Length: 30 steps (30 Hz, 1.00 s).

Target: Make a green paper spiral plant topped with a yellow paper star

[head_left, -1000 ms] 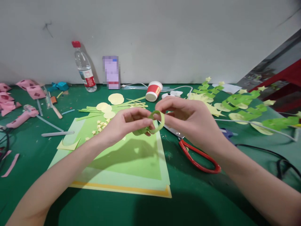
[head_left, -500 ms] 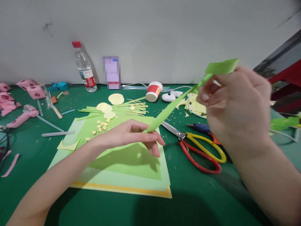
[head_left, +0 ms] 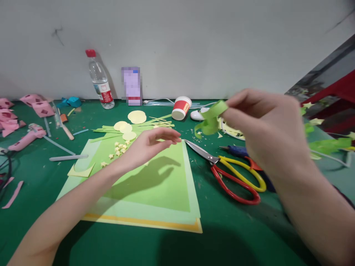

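My right hand (head_left: pixel 266 125) is raised over the right half of the green table, its fingers pinched on one end of a green paper strip (head_left: pixel 210 120), which hangs curled below the fingertips. My left hand (head_left: pixel 151 146) hovers over the stacked green and yellow paper sheets (head_left: pixel 144 184), fingers loosely stretched out and holding nothing. The strip hangs free between the two hands. Red-and-yellow scissors (head_left: pixel 233 171) lie on the table just under my right hand, blades pointing at my left fingertips.
Yellow paper discs (head_left: pixel 137 116), thin green strips and small folded stars (head_left: pixel 119 147) lie behind the sheets. A water bottle (head_left: pixel 99 81), a red paper cup (head_left: pixel 181 108), a pink glue gun (head_left: pixel 23 137), pink paper shapes (head_left: pixel 36 103) and green leaf garlands (head_left: pixel 330 144) ring the work area.
The strip was looped between both hands, then pulled out straight by my right hand. Now my left hand has let go and the strip has sprung back into a curl under my right hand.
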Available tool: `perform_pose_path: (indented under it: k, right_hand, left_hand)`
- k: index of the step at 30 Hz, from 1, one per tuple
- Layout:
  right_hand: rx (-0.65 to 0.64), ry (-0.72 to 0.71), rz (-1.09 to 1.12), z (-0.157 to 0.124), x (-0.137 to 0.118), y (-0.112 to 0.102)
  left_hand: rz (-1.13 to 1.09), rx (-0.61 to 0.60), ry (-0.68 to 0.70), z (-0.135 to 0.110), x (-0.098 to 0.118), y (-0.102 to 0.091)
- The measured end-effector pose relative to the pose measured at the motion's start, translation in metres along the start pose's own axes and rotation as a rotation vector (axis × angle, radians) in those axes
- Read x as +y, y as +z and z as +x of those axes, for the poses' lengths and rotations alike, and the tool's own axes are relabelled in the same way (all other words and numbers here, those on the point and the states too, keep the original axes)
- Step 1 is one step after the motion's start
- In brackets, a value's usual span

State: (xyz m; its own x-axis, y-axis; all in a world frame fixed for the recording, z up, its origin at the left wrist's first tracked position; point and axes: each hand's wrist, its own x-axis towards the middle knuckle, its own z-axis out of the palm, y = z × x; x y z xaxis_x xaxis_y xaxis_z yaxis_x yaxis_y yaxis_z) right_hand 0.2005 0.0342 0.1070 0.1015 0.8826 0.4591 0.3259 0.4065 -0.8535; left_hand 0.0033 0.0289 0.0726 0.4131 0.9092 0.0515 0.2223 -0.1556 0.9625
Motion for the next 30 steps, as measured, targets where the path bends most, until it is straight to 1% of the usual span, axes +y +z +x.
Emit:
perform_pose_path:
  k: [2, 5, 9, 12, 16, 20, 23, 26, 29, 30]
  right_hand:
    - [-0.171, 0.046, -0.062, -0.006, -0.002, 0.006]
    - [-0.337, 0.048, -0.107, -0.014, -0.003, 0.017]
    - [-0.434, 0.054, -0.093, -0.018, -0.001, 0.023]
    - [-0.486, 0.091, -0.043, -0.016, 0.0, 0.021]
    - [-0.532, 0.127, -0.004, -0.013, 0.002, 0.019]
    - [-0.567, 0.134, -0.003, -0.013, 0.004, 0.019]
    - [-0.502, 0.12, -0.016, -0.013, 0.003, 0.017]
    - [-0.438, 0.108, -0.02, -0.012, 0.001, 0.014]
    - [-0.462, 0.095, -0.032, -0.013, 0.001, 0.017]
    - [-0.459, 0.081, -0.046, -0.014, 0.001, 0.019]
  left_hand:
    - [-0.074, 0.018, 0.027, -0.002, 0.0, 0.004]
    - [-0.041, 0.035, 0.03, -0.004, 0.001, 0.007]
    - [0.081, 0.093, 0.006, -0.006, 0.004, 0.01]
    - [0.088, 0.095, -0.014, -0.006, 0.007, 0.01]
    - [0.074, 0.031, -0.059, -0.006, 0.01, 0.008]
    - [0.064, -0.062, -0.096, -0.006, 0.006, 0.003]
    - [0.039, -0.099, -0.109, -0.004, -0.002, 0.0]
    - [-0.014, -0.067, -0.082, -0.003, -0.011, -0.002]
    - [-0.102, 0.006, -0.048, -0.002, -0.017, -0.003]
    - [-0.116, 0.008, -0.045, -0.002, -0.018, -0.002]
